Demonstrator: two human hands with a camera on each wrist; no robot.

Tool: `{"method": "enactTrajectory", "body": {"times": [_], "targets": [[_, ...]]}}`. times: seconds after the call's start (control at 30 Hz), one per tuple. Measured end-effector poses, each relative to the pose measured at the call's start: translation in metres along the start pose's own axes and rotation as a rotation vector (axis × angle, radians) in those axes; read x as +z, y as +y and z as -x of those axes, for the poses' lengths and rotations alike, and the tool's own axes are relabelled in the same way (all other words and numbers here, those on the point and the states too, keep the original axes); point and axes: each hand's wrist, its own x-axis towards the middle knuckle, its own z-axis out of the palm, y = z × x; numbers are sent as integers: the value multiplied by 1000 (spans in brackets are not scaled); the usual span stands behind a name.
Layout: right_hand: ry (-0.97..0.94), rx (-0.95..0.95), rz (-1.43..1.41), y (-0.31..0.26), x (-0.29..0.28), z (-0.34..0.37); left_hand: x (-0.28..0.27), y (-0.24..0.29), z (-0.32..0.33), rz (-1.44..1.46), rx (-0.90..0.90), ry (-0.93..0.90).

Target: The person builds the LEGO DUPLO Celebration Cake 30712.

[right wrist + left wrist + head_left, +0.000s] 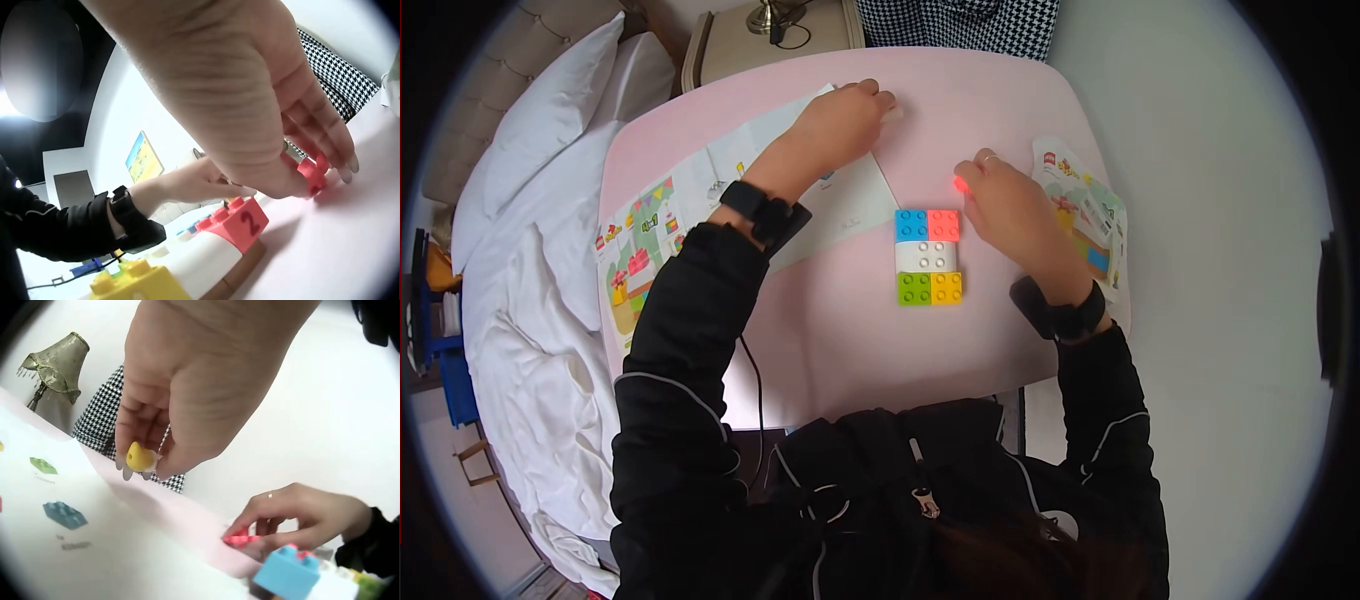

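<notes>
My left hand (840, 125) is over the far side of the pink table, and its fingertips pinch a small rounded yellow piece with a dark dot and a pale part (139, 457). Close to the tabletop, my right hand (1010, 205) holds a small red toy piece (314, 174) between thumb and fingers. Between the hands and nearer my body stands a block build with a white brick (914, 258) across its middle. A blue brick (911, 224) and a pink brick marked 2 (240, 225) sit at its far end, green (914, 289) and yellow (947, 288) bricks at its near end.
A large unfolded picture sheet (700, 190) covers the table's left part, reaching under my left forearm. Behind my right hand lies a printed LEGO packet (1100, 215) at the right edge. A black cable (757, 385) runs by my left sleeve; a bed (530, 340) stands left.
</notes>
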Motion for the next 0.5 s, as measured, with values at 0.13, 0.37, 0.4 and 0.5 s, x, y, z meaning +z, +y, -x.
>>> {"method": "enactTrajectory", "body": {"times": [0.13, 0.37, 0.4, 0.5], "targets": [[28, 32, 101, 1, 9, -1, -11, 21, 30, 248, 70, 201], [85, 173, -674, -6, -37, 17, -38, 62, 67, 604, -81, 42], [-42, 216, -820, -11, -43, 24, -40, 65, 68, 625, -89, -59], [-299, 288, -1013, -20, -47, 37, -21, 64, 69, 642, -74, -81]]}}
